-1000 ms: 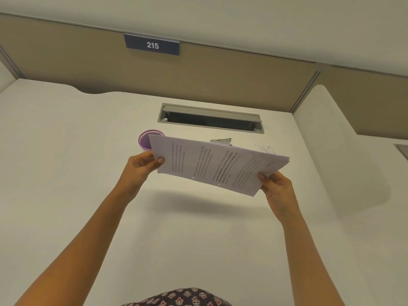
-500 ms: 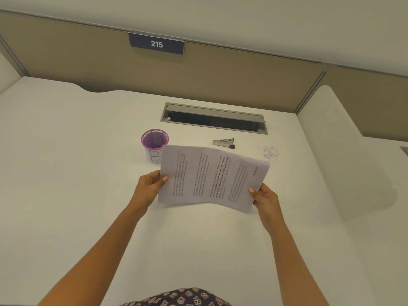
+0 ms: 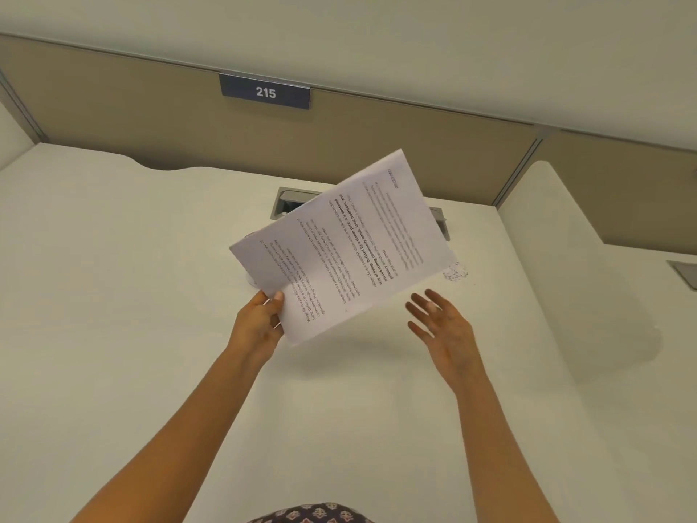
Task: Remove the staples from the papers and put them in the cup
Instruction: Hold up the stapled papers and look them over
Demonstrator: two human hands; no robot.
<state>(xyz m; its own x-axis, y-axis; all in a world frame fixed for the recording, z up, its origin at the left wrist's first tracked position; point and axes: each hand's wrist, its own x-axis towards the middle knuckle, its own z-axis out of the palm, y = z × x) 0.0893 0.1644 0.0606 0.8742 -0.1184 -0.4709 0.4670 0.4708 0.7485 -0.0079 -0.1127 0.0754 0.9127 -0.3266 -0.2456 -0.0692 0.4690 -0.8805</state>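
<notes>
Since half a second ago the right hand (image 3: pixel 445 330) has let go and the white printed stapled papers (image 3: pixel 345 251) have swung up, tilted toward 1 o'clock, hiding the purple cup and the staple remover.

Left to right: left hand (image 3: pixel 260 322) at 9 o'clock of the sheets, thumb and fingers clamped on their lower-left corner, forearm raised over the white desk (image 3: pixel 113 296). Papers are held in the air, above the desk's grey cable slot (image 3: pixel 286 200). Right hand at 4 o'clock of them, fingers spread, empty, apart from the paper. A pile of small loose staples (image 3: pixel 456 274) lies at the sheets' right corner, not in the cup.

Progress: some staples look pulled; none binned as far as visible.
</notes>
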